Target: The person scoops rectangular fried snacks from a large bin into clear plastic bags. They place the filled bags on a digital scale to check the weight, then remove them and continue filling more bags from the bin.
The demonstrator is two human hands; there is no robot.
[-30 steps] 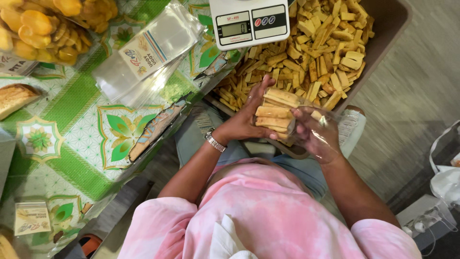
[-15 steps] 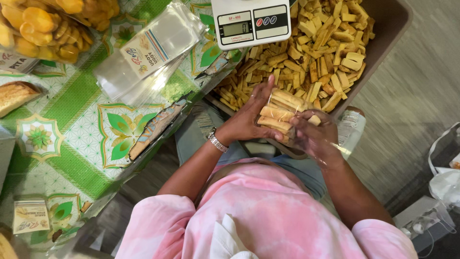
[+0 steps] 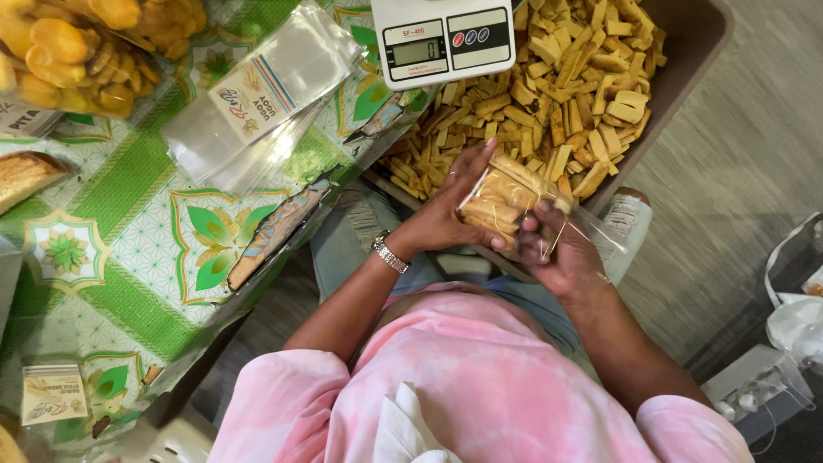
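Head view: the left hand [image 3: 441,219], with a metal watch at the wrist, cups a clear plastic bag of golden-brown baked sticks [image 3: 506,201] from the left side, its grip wrapped around the bag. The right hand [image 3: 557,249] meets the bag from the near right; its fingers are pressed together on the loose open end of the plastic, pinching the film. The bag sits between both hands, just above the near edge of a large brown tub [image 3: 694,51] heaped with loose sticks of the same kind.

A white digital kitchen scale [image 3: 446,39] stands at the far edge, its platform bare, touching the left rim of the tub. On the left, the counter with a green and white patterned cloth [image 3: 103,257] carries a stack of empty clear labelled bags [image 3: 257,94], and at the far left a sack of yellow fried chips [image 3: 86,51].

Judging by this, 1 bag looks filled with its mouth not yet sealed, while the tub remains heaped and many empty bags lie unused, so most of the packing appears left.
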